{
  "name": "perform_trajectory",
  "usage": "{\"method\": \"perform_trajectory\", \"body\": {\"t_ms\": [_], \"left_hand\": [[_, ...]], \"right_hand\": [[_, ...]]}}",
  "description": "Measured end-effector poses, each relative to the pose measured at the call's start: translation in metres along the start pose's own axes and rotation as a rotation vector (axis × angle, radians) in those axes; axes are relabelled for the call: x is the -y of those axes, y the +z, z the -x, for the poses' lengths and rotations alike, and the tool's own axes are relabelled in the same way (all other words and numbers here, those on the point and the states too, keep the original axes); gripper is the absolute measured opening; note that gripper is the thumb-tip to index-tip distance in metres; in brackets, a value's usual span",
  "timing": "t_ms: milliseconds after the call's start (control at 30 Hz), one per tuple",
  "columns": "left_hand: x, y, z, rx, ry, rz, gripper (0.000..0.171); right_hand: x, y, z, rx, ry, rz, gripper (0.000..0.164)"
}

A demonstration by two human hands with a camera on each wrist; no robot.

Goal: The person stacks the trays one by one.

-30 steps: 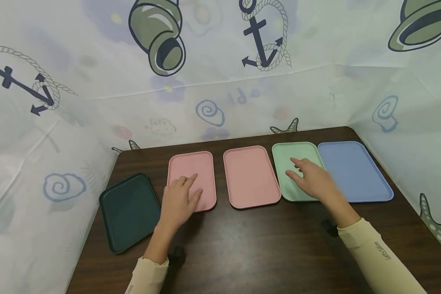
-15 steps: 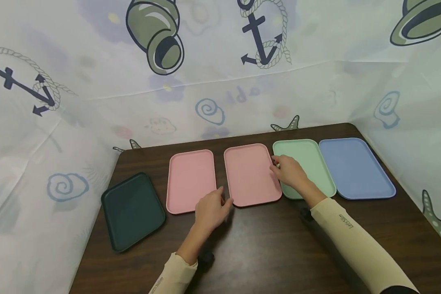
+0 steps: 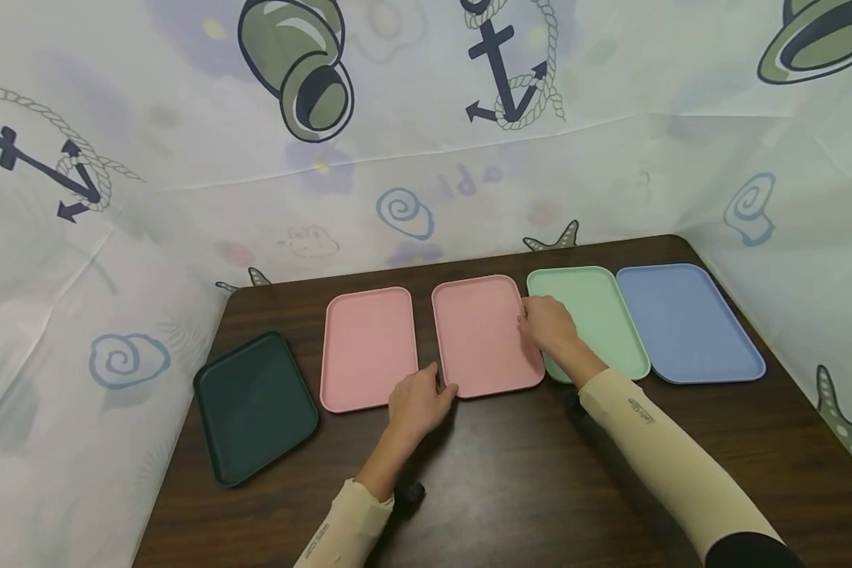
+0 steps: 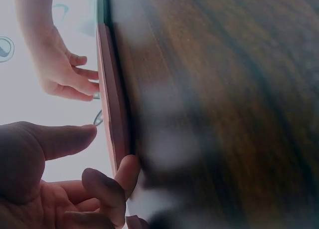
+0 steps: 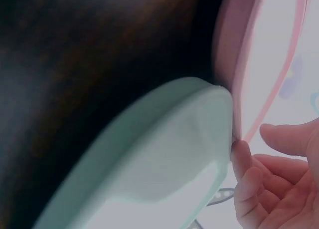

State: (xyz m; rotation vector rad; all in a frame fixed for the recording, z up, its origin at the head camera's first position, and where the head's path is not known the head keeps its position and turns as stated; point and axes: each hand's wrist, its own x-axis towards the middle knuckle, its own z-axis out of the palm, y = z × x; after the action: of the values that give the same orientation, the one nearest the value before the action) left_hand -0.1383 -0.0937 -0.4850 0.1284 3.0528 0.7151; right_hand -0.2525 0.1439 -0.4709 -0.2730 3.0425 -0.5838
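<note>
Left hand [image 3: 415, 402], fingers loose, touches the near-left corner of a pink, rounded-rectangular, plastic-looking tray [image 3: 486, 339]; right hand [image 3: 550, 323], thumb clear, touches its right side, those fingertips partly hidden in the head view. Tray is smooth, flat, toward the dark wooden desk's [image 3: 511, 473] far edge.

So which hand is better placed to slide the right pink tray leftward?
Probably the right hand: it's at the right edge of the right pink tray. The left hand is at the near-left corner, in that slide's way.
</note>
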Motion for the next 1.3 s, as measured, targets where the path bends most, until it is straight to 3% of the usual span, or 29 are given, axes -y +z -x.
{"method": "perform_trajectory", "body": {"t_ms": [267,433,733,1033,1300], "left_hand": [[0.000,0.005,-0.004,0.001,-0.032,0.031,0.022],[0.004,0.008,-0.005,-0.017,-0.061,0.045,0.016],[0.009,0.006,-0.001,-0.021,-0.114,0.070,0.044],[0.014,-0.004,0.001,-0.039,-0.099,0.047,0.041],[0.017,-0.010,0.000,-0.037,-0.084,0.033,0.040]], "right_hand": [[0.011,0.001,-0.008,0.065,0.032,0.159,0.011],[0.012,0.005,-0.010,0.054,0.022,0.204,0.011],[0.012,0.008,-0.006,0.081,0.072,0.107,0.006],[0.015,0.003,0.001,0.012,0.031,-0.019,0.023],[0.015,0.008,0.000,0.023,0.041,-0.046,0.027]]}}
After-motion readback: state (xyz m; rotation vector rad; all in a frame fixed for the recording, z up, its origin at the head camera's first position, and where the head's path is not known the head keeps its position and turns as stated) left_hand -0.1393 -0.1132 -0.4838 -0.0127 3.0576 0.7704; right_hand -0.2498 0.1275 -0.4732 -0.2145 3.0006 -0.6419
